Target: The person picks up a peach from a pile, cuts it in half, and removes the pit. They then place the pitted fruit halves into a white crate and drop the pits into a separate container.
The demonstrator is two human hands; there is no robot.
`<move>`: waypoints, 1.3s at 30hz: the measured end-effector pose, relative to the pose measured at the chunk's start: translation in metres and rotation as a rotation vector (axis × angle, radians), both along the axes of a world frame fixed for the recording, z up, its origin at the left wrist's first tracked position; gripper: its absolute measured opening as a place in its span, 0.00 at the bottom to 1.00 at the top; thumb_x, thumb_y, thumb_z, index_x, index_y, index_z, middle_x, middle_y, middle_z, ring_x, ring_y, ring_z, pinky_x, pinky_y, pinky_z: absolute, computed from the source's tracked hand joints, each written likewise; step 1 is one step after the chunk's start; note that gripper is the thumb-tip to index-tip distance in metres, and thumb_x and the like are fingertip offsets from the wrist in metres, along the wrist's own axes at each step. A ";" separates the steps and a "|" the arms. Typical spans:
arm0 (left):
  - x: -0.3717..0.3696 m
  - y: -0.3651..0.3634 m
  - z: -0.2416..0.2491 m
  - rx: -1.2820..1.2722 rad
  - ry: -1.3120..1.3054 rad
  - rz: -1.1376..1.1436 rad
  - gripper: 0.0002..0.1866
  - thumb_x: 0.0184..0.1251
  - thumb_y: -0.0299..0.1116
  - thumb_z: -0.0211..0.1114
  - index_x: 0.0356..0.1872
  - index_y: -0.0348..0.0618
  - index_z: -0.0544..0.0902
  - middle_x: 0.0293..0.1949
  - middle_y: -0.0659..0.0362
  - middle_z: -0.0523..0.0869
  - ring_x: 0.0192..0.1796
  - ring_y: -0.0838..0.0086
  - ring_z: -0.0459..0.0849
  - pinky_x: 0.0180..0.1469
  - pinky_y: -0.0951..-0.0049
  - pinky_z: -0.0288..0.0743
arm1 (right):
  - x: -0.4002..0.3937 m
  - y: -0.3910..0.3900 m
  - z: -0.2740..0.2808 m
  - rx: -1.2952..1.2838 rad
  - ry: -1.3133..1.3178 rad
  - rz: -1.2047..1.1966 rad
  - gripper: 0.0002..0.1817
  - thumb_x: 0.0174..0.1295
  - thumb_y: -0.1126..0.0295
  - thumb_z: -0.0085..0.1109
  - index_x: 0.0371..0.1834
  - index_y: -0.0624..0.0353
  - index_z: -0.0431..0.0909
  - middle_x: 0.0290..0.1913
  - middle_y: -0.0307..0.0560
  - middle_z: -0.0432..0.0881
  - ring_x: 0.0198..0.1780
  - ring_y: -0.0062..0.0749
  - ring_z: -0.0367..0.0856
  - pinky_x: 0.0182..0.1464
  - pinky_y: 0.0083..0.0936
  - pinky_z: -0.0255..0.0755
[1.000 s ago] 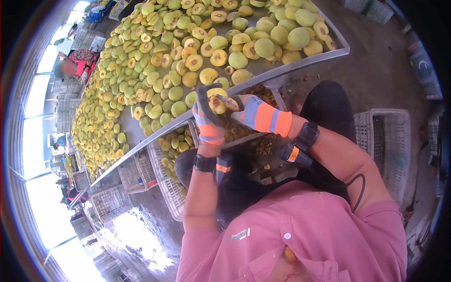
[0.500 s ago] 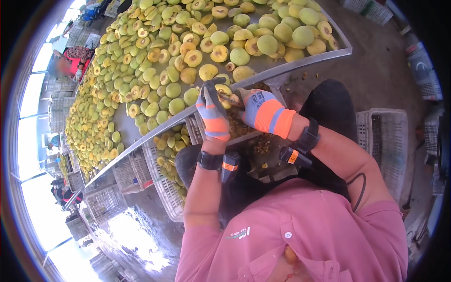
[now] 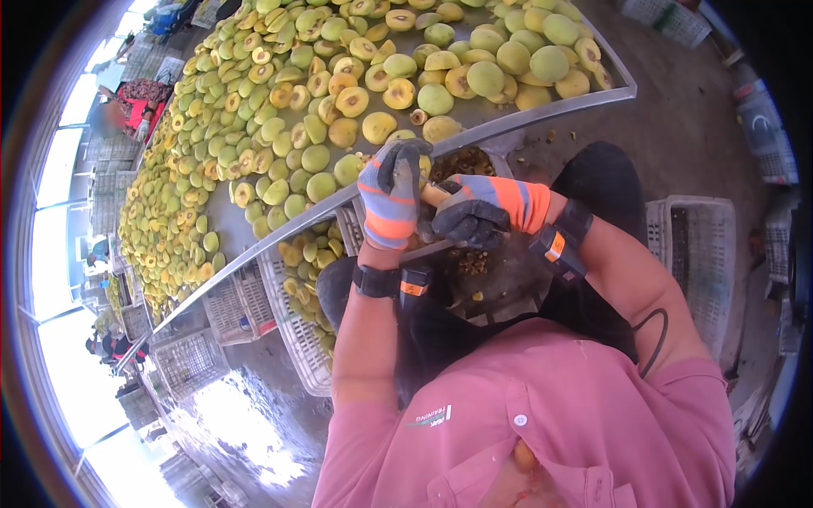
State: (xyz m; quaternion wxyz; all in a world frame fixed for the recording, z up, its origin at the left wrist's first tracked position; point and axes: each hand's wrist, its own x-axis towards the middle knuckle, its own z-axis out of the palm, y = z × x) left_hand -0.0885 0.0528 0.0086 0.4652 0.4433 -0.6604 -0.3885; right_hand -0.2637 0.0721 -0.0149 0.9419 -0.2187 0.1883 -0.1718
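Observation:
My left hand [image 3: 391, 193], in a striped grey and orange glove, is closed at the table's near edge. Its fingers curl round a yellow-green peach-like fruit half [image 3: 425, 164], mostly hidden by the glove. Just to the right, my right hand [image 3: 484, 208] in a matching glove is closed round a short tool with a pale handle [image 3: 435, 195]. The tool's tip is hidden at the left hand. Many halved fruits [image 3: 351, 102], some with brown centres showing, lie heaped on the metal table [image 3: 525, 120] beyond my hands.
A white crate of fruit pieces [image 3: 292, 339] stands below the table on the left; another white crate [image 3: 707, 271] is at my right. Scraps [image 3: 474, 262] lie beneath my hands. Empty-looking crates [image 3: 190, 368] stand farther left. Another person [image 3: 140, 110] sits across the heap.
My right hand has rolled over and lowered slightly, so its dark palm side and the pale handle now show. My left hand has turned, hiding more of the fruit.

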 end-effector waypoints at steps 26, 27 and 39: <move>-0.009 -0.006 -0.023 0.371 0.493 0.160 0.16 0.73 0.41 0.56 0.44 0.36 0.81 0.37 0.63 0.82 0.38 0.83 0.77 0.42 0.81 0.71 | 0.013 -0.012 0.006 -1.716 1.561 0.066 0.19 0.54 0.60 0.57 0.50 0.51 0.74 0.34 0.50 0.84 0.39 0.45 0.83 0.43 0.37 0.74; -0.008 -0.008 -0.028 0.383 0.529 0.160 0.16 0.73 0.40 0.56 0.44 0.36 0.81 0.37 0.63 0.82 0.38 0.83 0.77 0.41 0.81 0.70 | 0.014 -0.011 0.005 -1.747 1.577 0.092 0.19 0.54 0.60 0.57 0.50 0.51 0.73 0.35 0.50 0.84 0.40 0.45 0.83 0.43 0.36 0.74; -0.016 0.003 -0.028 0.175 0.090 0.300 0.09 0.70 0.28 0.56 0.42 0.33 0.81 0.37 0.58 0.84 0.38 0.76 0.79 0.43 0.76 0.72 | 0.016 -0.002 -0.009 -1.302 1.178 -0.108 0.14 0.56 0.64 0.56 0.40 0.62 0.76 0.38 0.56 0.84 0.44 0.45 0.83 0.43 0.37 0.74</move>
